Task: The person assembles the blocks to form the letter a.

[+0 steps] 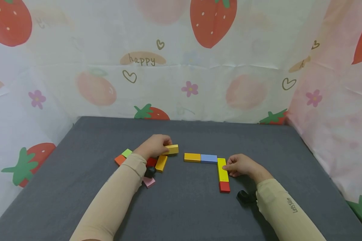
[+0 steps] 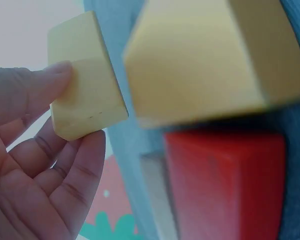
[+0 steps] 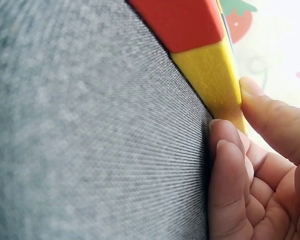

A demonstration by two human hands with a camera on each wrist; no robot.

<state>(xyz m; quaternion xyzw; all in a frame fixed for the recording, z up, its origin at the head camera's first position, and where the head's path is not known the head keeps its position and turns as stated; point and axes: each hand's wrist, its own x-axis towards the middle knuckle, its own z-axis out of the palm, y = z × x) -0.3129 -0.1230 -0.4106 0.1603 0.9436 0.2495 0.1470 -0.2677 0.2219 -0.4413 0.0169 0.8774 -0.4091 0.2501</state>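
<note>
My left hand (image 1: 157, 145) pinches a light yellow block (image 1: 172, 149) between thumb and fingers, over the far side of a loose group of blocks. Beneath it lie a deeper yellow block (image 1: 161, 163) and a red block (image 2: 215, 185). On the right, my right hand (image 1: 242, 165) holds the side of a bright yellow block (image 1: 222, 170), its thumb at the upper edge and fingers curled low beside it. That block meets a red block (image 1: 224, 187) at its near end. From its far end, a blue block (image 1: 209, 159) and an orange-yellow block (image 1: 192, 157) run left in a row.
Around the left forearm lie a pink block (image 1: 149, 181), an orange block (image 1: 120, 159) and a green block (image 1: 126, 153), partly covered by the sleeve. A dark grey cloth (image 1: 181, 214) covers the table. Strawberry-print curtains (image 1: 175, 83) enclose the back and sides.
</note>
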